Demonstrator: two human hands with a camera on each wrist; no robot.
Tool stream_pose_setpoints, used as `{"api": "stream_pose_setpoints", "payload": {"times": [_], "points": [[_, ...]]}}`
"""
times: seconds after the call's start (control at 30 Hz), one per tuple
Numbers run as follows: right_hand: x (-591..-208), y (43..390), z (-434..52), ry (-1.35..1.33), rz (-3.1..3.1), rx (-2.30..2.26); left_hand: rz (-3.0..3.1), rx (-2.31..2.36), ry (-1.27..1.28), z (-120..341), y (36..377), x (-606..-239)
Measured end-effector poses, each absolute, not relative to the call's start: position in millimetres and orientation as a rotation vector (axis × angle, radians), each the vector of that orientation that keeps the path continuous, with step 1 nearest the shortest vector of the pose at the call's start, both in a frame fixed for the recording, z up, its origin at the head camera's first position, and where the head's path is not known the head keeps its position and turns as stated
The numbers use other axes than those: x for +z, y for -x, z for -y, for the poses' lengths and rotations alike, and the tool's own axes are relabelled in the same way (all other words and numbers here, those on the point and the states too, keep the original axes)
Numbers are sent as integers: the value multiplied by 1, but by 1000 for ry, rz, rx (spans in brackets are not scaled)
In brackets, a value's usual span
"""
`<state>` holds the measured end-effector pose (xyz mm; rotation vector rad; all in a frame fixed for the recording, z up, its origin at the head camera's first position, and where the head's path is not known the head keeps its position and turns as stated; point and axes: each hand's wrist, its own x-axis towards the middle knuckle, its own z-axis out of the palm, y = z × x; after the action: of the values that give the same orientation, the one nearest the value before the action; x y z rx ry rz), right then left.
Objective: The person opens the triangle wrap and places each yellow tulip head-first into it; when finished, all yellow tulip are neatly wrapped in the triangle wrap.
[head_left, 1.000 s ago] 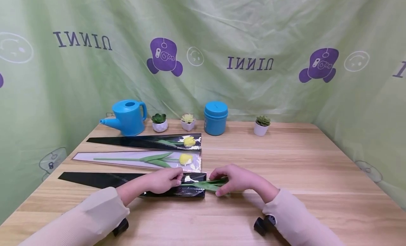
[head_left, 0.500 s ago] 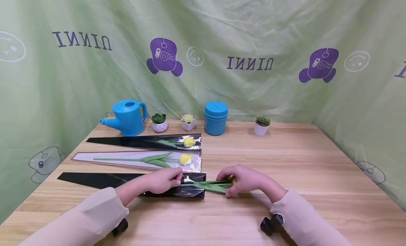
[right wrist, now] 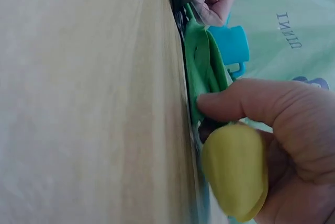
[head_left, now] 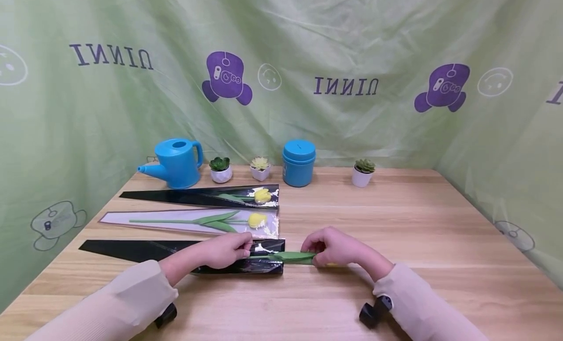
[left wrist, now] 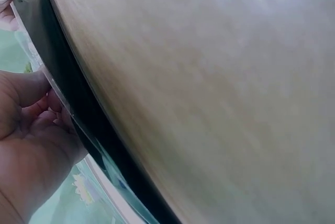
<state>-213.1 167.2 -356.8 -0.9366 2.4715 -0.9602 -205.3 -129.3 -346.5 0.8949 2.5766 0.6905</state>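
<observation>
A yellow tulip (right wrist: 235, 171) with green leaves (head_left: 293, 256) lies partly in a black flower sleeve (head_left: 132, 248), its stem going in through the sleeve's wide right end. My right hand (head_left: 332, 247) pinches the tulip by the leaves just below the bloom, which mostly hides under this hand in the head view. My left hand (head_left: 226, 250) pinches the sleeve near its wide end; the left wrist view shows the thumb and fingers at the sleeve's edge (left wrist: 63, 72). The stem's lower end is hidden behind the left hand and forearm.
Behind lie a white sleeve (head_left: 167, 217) and another black sleeve (head_left: 176, 196), each with a yellow tulip inside. Along the back stand a blue watering can (head_left: 178, 162), a blue lidded canister (head_left: 299, 164) and small potted succulents (head_left: 362, 173). Green cloth (head_left: 281, 38) hangs around the wooden table.
My right hand has slid right along the tulip towards its bloom. The leaves, spread apart before, now lie folded together. My left hand and the sleeve stay in place.
</observation>
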Motion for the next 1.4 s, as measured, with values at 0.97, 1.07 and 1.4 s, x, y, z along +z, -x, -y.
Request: {"api": "stream_pose_setpoints", "payload": {"times": [0.97,1.07,1.4], "points": [[-363,205,-138,666,-2363,-1347,-2580,660,-861,128,205,-343],[-364,205,-132,642,-2369,-1368,-2584,656,-876,126,205,-343],[-363,205,-118,513,-2393,-1414,-2584,682,-888,126,205,-343]]}}
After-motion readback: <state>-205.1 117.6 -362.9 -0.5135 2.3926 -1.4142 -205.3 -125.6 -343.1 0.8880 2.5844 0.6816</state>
